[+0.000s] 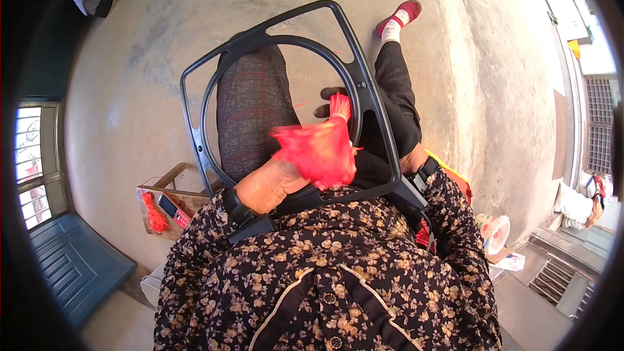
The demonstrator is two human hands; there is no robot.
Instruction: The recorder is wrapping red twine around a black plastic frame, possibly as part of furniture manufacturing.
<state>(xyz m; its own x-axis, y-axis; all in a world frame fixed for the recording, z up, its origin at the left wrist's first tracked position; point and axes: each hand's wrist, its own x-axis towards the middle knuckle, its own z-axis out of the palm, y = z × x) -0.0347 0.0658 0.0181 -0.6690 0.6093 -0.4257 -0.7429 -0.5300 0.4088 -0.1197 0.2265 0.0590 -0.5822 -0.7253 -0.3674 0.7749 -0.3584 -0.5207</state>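
Evidently, the red plastic-strand bundle (318, 153) is light, limp and slightly slick, likely to splay if squeezed loosely; its pinched neck looks the surest hold. It sits above the lap, over the near right part of the ring in the black frame (346, 29). Blur softens its body, but the long axis appears to run from near left to far right, the short tuft pointing far. The left hand (283, 179) seems to grip its near side, fingers hidden. The right hand (404, 129), apparently dark-gloved, reaches behind the frame, fingertips parted beside the tuft; whether it holds anything, I cannot tell. The frame looks stiff, best held by its outer bars; its two stubs point near, towards the torso.
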